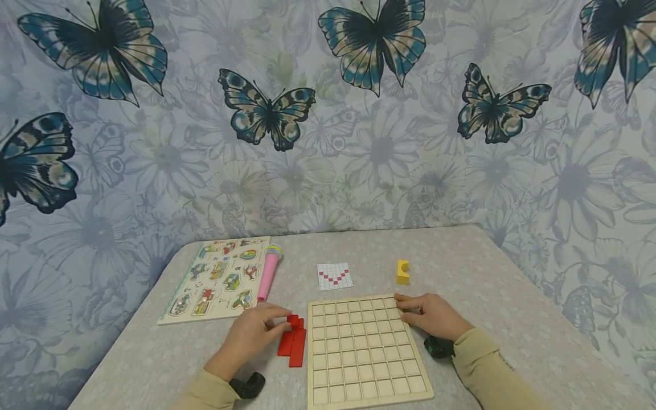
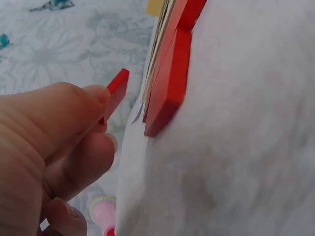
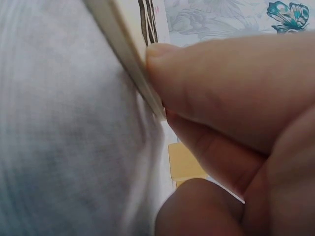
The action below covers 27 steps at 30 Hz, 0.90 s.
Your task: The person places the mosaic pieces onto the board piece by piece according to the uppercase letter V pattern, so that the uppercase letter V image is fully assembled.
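My left hand [image 1: 253, 336] pinches a small flat red tile [image 2: 118, 91] between thumb and fingertips, left of the wooden grid board [image 1: 310, 364]. Just below that hand, several red tiles [image 1: 297, 348] of different lengths lie on the table, close to the board's left edge. At the board's far right corner, my right hand [image 1: 435, 318] grips the edge with thumb and finger. The right wrist view shows its thumb [image 3: 197, 83] against the board's side. No pieces sit in the visible cells of the grid.
Beyond the board lies a pattern card [image 1: 335, 277] with a V of red squares. A yellow notched block [image 1: 402, 279] stands to its right. At the left are a pink toy microphone [image 1: 267, 277] and a picture puzzle board [image 1: 205, 320].
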### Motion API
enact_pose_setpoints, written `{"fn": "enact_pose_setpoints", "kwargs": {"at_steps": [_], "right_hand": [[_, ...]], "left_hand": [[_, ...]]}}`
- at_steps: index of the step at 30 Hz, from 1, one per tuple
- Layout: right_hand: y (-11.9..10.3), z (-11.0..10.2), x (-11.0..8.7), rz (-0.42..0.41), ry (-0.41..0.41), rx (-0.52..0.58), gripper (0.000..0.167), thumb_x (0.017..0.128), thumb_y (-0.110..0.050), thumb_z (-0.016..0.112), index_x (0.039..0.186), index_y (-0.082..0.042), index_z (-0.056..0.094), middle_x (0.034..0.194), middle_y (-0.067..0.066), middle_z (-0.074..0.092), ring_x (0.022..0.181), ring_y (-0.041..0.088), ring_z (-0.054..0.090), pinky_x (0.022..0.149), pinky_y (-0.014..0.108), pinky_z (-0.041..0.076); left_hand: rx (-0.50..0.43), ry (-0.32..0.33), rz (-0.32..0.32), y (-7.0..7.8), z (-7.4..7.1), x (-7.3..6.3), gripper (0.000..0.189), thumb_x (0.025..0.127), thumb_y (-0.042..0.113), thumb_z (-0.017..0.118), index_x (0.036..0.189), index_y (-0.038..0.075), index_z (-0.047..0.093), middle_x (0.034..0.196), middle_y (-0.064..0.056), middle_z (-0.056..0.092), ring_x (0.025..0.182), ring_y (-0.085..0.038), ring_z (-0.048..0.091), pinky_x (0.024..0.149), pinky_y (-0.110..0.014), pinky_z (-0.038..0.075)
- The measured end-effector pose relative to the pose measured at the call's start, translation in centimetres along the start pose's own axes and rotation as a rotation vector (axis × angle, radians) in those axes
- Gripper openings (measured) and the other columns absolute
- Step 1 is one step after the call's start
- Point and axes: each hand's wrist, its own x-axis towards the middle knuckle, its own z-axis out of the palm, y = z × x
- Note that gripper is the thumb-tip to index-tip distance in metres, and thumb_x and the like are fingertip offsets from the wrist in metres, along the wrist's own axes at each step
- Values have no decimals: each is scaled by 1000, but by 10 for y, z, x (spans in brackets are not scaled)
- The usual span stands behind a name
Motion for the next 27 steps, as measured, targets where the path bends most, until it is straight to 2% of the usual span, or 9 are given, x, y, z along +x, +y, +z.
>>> {"fn": "enact_pose_setpoints", "kwargs": {"at_steps": [6,9,12,14,18,24,26,27], "right_hand": [[2,0,0,8,0,-1,40,97,-28,72,132,-7,70,148,4,58,138,36,52,103,48,50],[2,-1,0,10,-6,-5,40,98,-28,71,132,-8,70,149,4,57,138,36,52,95,36,54],[2,-2,0,3,-15,0,41,98,-29,71,132,-7,69,149,7,57,137,38,53,86,25,50],[2,-2,0,1,-22,11,41,98,-28,72,132,-6,69,149,8,57,137,39,52,84,23,49],[1,-2,1,-2,-24,9,41,98,-28,72,132,-6,69,149,7,57,138,38,52,88,25,51],[1,-2,2,-7,-15,-5,40,98,-29,72,132,-7,70,149,6,57,139,37,51,95,33,53],[1,-2,2,-7,-15,0,40,98,-27,72,131,-6,70,149,7,57,138,38,51,91,31,54],[1,-2,2,-5,-14,5,38,98,-25,71,131,-6,70,149,8,57,137,38,52,84,29,54]], "left_hand": [[-45,-23,-28,21,3,0,26,84,20,86,109,20,81,103,9,75,66,6,53,58,-19,46],[-80,-25,-42,33,6,-2,25,85,21,86,109,21,81,102,10,75,66,5,52,56,-20,45],[-122,-25,-26,47,10,-5,23,86,22,85,109,20,81,103,10,75,69,4,55,58,-20,47],[-147,-22,-4,57,13,-8,22,86,22,84,108,20,82,104,10,76,70,3,56,61,-20,48],[-191,-31,70,80,17,-16,20,87,19,83,107,18,82,105,8,76,66,7,53,59,-18,47],[-250,-109,190,106,25,-27,21,90,18,80,111,19,80,106,10,75,68,12,52,59,-12,45],[-262,-133,205,111,29,-29,21,91,19,80,112,20,80,108,11,75,68,13,53,59,-11,45],[-272,-146,206,112,32,-29,21,91,20,80,112,19,80,108,11,75,67,13,53,60,-10,46]]}}
